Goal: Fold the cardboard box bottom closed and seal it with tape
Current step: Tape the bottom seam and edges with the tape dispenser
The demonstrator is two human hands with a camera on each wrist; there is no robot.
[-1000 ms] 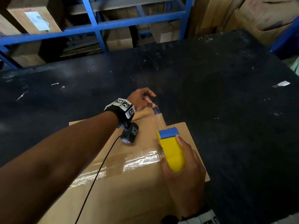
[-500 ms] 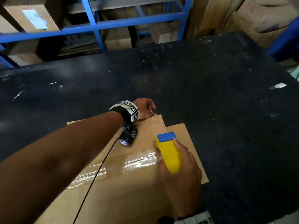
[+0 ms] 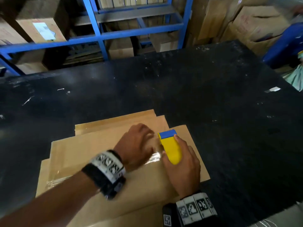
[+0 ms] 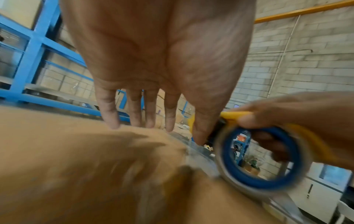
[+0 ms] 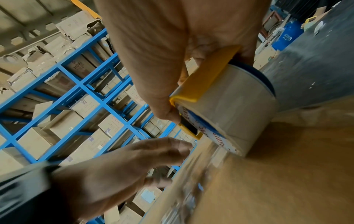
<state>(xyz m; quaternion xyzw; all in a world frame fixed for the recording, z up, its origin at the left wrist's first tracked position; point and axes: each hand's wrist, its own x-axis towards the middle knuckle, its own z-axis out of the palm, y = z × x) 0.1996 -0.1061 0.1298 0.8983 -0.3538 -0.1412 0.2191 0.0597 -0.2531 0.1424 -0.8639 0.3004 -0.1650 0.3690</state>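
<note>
On the far left, blue racking (image 3: 96, 22) is holding brown cartons (image 3: 41, 30); one is carrying a pale label too blurred to read, and what the cartons contain is not showing. In the right wrist view the same racking is running across the frame stacked with cartons, some torn at the top.

Nearer, the box (image 3: 85, 154) is lying flattened on the black table (image 3: 229, 112), its flaps folded shut, so nothing inside is showing. A shiny strip of clear tape (image 3: 155, 157) is running across it; its left end is being cut off by the left forearm.

The left hand (image 3: 137, 145) is lying on the box just beside the dispenser, fingers spread and straight. In the left wrist view the fingertips (image 4: 113, 122) are hanging at the cardboard and the thumb is reaching toward the tape; whether they are pressing down I cannot tell, since motion blur is smearing the box there.

The right hand (image 3: 182, 166) is wrapping around the yellow dispenser (image 3: 171, 148) with its blue front edge, holding it down on the box. The right wrist view is showing the tape roll (image 5: 235, 109) sitting on the cardboard, the thumb clamping the yellow cover; printing on the roll's side is unreadable.

At the far right more cartons (image 3: 255, 23) are standing behind the table, partly cut off by the frame, and a white scrap (image 3: 273, 89) is lying on the table.
</note>
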